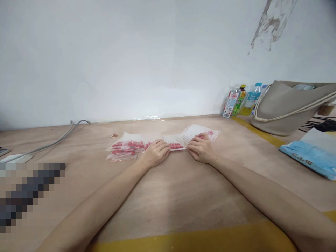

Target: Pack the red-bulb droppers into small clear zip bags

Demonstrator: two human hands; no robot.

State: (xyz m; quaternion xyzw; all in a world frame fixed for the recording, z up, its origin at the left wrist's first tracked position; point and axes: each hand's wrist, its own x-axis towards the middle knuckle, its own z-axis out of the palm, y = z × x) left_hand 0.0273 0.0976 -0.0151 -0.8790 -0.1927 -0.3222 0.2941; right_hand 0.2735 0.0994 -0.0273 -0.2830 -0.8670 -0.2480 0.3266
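Note:
In front of me lie small clear plastic bags with short red pieces in rows inside. My left hand (157,153) is closed at the left corner of one such plastic bag (175,141), its fingers bent over the edge. At that bag's right corner, my right hand (201,148) is closed too, fingers curled and thumb side hidden. A stack of filled bags (128,146) rests left of my left hand, overlapping each other. Behind and under my right hand spreads another pile of bags (195,132), mostly whitish with some red showing.
A grey cable (61,139) runs along the left. At the back right stand a carton (231,104) and bottles (252,99), beside a grey-beige bag (283,108). A blue tissue pack (309,155) lies at right. Yellow tape (178,242) crosses the wooden table's front.

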